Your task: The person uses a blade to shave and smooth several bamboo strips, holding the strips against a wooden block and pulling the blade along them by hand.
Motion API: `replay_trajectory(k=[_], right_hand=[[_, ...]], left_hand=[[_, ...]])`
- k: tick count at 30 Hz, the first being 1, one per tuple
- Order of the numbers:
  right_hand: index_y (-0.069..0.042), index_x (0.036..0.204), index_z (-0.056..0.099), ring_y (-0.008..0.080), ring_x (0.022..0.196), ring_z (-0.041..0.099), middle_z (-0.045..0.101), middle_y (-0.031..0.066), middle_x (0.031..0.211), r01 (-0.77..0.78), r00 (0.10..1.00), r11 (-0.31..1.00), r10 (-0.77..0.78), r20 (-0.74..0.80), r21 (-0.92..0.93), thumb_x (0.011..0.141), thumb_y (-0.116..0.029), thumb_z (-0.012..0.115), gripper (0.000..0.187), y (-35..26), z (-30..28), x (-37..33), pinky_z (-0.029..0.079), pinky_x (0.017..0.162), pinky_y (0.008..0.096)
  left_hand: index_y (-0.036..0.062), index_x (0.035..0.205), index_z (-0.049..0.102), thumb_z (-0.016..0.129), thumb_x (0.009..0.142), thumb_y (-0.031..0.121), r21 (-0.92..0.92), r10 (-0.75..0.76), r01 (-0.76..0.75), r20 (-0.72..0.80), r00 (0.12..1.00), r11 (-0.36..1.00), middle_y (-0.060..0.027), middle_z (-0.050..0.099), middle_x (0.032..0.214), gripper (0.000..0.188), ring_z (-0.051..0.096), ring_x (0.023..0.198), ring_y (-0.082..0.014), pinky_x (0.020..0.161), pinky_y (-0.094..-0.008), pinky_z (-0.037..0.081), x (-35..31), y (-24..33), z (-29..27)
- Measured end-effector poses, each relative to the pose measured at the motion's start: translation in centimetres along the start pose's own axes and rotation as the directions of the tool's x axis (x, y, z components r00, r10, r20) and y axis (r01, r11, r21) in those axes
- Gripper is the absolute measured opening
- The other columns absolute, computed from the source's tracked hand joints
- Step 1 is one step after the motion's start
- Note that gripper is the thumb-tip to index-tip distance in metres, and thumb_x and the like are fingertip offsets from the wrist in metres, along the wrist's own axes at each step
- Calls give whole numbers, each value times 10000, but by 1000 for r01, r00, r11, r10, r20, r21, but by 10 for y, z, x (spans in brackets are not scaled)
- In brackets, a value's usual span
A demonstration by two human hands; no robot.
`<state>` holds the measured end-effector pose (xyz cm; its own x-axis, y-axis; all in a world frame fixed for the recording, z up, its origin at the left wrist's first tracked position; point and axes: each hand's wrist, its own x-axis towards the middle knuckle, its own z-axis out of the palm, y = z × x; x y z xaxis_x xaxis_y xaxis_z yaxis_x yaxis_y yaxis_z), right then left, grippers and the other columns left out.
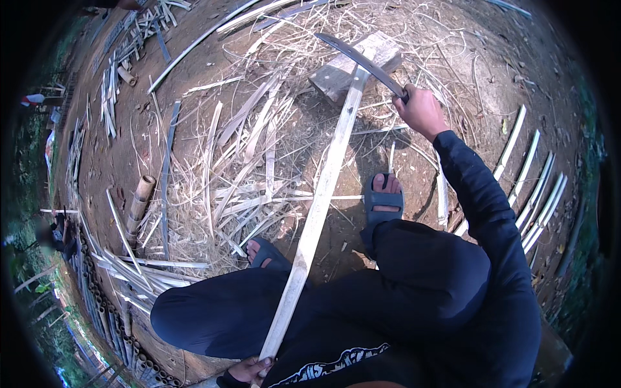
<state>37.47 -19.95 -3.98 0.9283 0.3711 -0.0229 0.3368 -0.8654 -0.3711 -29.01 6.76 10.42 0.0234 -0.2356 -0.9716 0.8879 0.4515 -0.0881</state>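
My right hand (422, 111) is closed round the handle of a machete (362, 60), whose dark curved blade points up and to the left. The blade lies across the far end of a long pale bamboo strip (319, 210), over a wooden block (379, 49) on the ground. From that block the strip slants down across my lap to the lower edge. There my left hand (249, 369) grips its near end, with the fingers partly cut off by the picture's rim.
Split bamboo strips (268, 161) and curled shavings lie around the block. A short bamboo tube (139, 204) rests on the soil at left. More strips (530, 174) lie at right. Bamboo poles (116, 330) are stacked lower left. A person (63, 233) is at the far left. My sandalled foot (385, 199) is near the strip.
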Motion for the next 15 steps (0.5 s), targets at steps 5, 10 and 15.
replay_trajectory(k=[5, 10, 15], right_hand=[[45, 840, 653, 392, 611, 645, 612, 238, 628, -89, 986, 952, 126, -111, 294, 844, -255, 678, 301, 26, 28, -57, 520, 635, 447], [45, 800, 620, 353, 548, 609, 587, 213, 604, -182, 956, 937, 239, -168, 300, 851, -217, 666, 271, 56, 63, -101, 468, 569, 446], [38, 862, 643, 406, 726, 674, 662, 248, 750, -368, 917, 916, 387, -101, 161, 800, -280, 734, 336, 68, 81, -143, 519, 665, 465]], left_hand=[[103, 950, 596, 518, 1031, 436, 116, 215, -230, 131, 968, 966, 48, 569, 782, 351, 516, 715, -62, 700, -205, 420, 4, 16, -5], [115, 861, 469, 412, 1065, 452, 94, 276, -309, 264, 924, 946, -17, 470, 658, 397, 375, 499, -61, 468, -212, 335, -13, 127, 87], [103, 873, 452, 376, 1073, 463, 53, 321, -355, 324, 890, 933, -59, 468, 644, 419, 314, 417, -68, 388, -217, 279, 17, 188, 127]])
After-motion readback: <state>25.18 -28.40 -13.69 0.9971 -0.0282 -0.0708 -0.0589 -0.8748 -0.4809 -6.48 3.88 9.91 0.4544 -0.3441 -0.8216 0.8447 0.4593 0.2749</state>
